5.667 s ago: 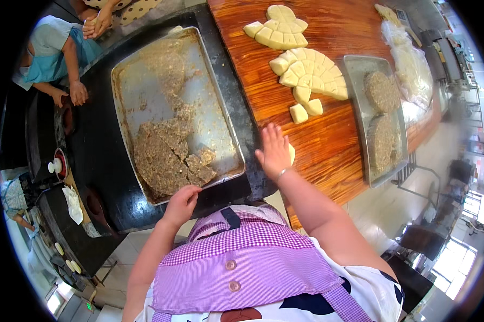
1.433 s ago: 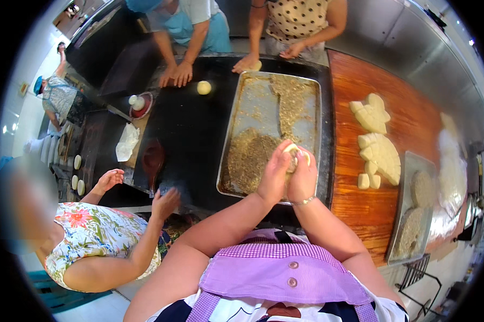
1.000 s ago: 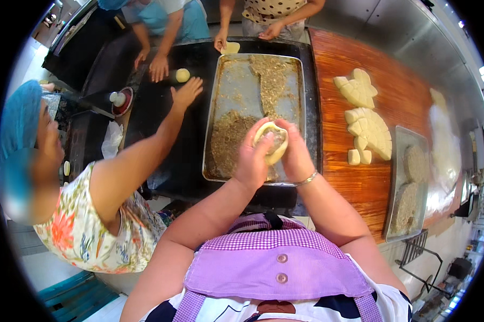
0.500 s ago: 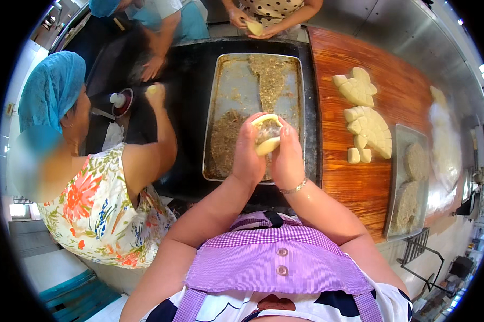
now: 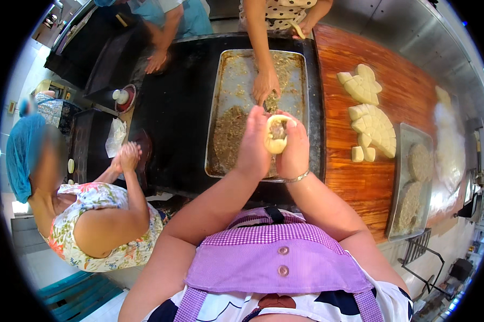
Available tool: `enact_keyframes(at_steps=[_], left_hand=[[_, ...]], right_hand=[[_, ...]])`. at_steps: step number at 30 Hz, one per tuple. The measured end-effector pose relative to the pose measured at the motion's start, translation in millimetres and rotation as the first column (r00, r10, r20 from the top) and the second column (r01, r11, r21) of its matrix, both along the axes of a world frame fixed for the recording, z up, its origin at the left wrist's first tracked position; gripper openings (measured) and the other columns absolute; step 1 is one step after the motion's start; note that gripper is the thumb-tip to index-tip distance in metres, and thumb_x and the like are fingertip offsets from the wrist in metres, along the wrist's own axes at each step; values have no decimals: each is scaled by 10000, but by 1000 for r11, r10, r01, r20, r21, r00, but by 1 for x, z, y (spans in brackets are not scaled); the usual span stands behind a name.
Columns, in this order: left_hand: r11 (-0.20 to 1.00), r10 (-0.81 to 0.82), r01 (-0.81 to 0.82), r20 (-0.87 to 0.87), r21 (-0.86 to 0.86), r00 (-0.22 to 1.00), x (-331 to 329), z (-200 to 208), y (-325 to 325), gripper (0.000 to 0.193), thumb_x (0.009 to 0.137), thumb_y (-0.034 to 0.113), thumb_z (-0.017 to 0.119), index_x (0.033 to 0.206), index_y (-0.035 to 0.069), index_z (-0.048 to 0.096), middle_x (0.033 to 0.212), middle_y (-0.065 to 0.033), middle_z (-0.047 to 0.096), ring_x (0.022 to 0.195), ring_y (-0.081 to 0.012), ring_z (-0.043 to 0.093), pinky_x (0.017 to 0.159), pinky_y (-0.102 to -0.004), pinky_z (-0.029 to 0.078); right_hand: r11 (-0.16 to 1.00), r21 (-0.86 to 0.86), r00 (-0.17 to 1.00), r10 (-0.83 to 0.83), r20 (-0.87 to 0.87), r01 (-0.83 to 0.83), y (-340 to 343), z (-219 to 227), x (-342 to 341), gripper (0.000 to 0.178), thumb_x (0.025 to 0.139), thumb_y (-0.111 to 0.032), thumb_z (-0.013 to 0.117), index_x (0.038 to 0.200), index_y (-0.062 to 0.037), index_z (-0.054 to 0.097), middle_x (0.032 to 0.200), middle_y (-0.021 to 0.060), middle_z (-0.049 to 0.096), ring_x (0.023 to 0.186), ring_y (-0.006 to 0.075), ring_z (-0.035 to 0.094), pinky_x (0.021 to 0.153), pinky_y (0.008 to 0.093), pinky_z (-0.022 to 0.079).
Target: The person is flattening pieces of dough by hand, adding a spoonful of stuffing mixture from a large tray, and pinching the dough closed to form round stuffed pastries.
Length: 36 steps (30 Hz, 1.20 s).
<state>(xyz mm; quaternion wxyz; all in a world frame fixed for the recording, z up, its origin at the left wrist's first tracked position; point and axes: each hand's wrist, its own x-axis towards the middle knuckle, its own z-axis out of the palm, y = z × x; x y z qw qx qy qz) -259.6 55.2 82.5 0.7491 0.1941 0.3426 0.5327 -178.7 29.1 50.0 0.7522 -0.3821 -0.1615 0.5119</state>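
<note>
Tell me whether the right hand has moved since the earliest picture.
Yes, leftward: the right hand was over the wooden tabletop; now it holds a filled dough wrapper above the metal baking tray.

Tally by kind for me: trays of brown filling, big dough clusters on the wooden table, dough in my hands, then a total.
Trays: 2, the large tray and the smaller tray
Dough clusters: 2, the upper cluster and the lower cluster
Held dough wrapper: 1
Total: 5
</note>
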Motion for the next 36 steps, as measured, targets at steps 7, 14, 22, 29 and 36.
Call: enact_keyframes(at_steps=[7,14,22,29,36], left_hand=[[976,-60,62,-17,209,998,-3,-49,-12,515,1083,395,295,1354,5,492,1360,-124,517,1245,-222,501,1083,-382,394],[831,140,158,-477,533,868,-7,-52,-17,525,1090,374,265,1299,-34,522,1389,-149,497,1237,-232,499,1092,-381,380],[761,69,270,-488,589,870,-28,-48,-17,511,1082,362,235,1318,-11,492,1345,-147,524,1209,-238,522,1068,-372,393],[776,76,208,-417,595,906,-40,-33,-29,368,1073,273,298,1187,21,542,1297,-123,534,1155,-218,558,1001,-355,460],[608,338,261,-542,750,769,-50,-29,-48,294,1047,231,418,1086,33,631,1187,-155,573,1225,-272,490,1059,-378,388]], right_hand=[[999,-27,979,40,200,-36,-8,-8,-18,313,883,20,654,1167,-61,549,1142,80,601,1034,166,596,888,317,520],[998,57,894,-63,444,42,-18,-11,-22,294,866,30,657,1125,-81,575,1111,56,608,1017,145,593,887,289,499],[992,-71,883,126,452,-106,-29,-2,-18,421,908,-170,707,1245,-47,486,1207,87,562,1079,165,557,925,313,475],[875,102,717,315,622,-472,-33,10,7,717,813,-319,789,1353,-55,399,1305,116,486,1211,227,487,1048,369,399],[956,33,666,178,725,-291,-62,-1,-13,601,869,-286,719,1346,1,493,1267,123,581,1120,201,580,970,336,472]])
